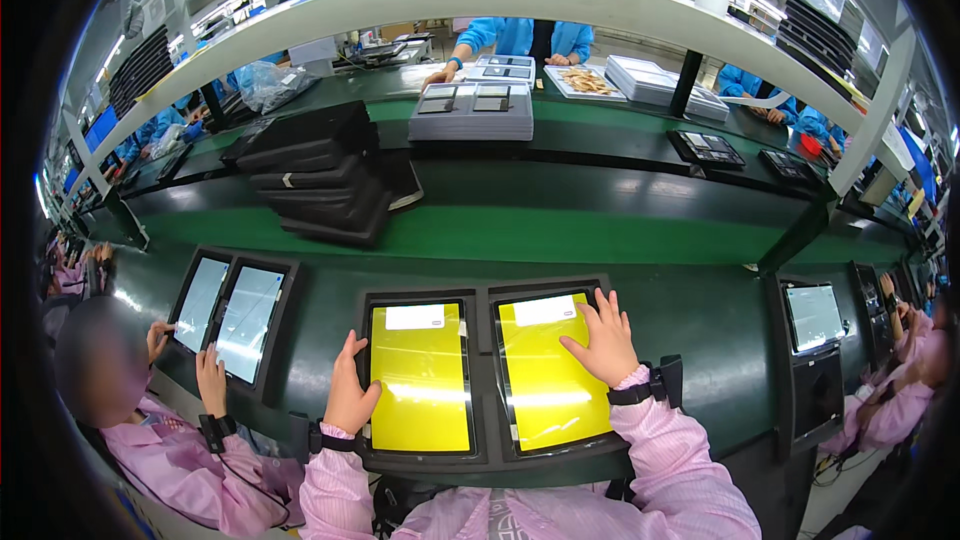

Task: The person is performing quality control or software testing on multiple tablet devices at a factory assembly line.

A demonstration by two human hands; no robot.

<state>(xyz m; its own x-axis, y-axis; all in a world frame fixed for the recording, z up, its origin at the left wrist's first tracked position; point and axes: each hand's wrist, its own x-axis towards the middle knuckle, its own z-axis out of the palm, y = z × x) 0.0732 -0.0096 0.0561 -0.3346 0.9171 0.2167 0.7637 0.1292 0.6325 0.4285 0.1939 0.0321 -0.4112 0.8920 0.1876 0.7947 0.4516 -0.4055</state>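
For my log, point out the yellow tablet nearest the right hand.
The right yellow tablet: the right hand overlaps its upper right edge; the left yellow tablet is by the left hand.

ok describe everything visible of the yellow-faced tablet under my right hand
The yellow-faced tablet lies face up in a black, foam-looking tray. Its glossy face shows reflections inside a thin black border, with a white label near the far edge. The right hand, spread open, appears to touch its right side.

Left hand (350,392), right hand (604,342), two yellow screens (420,380)
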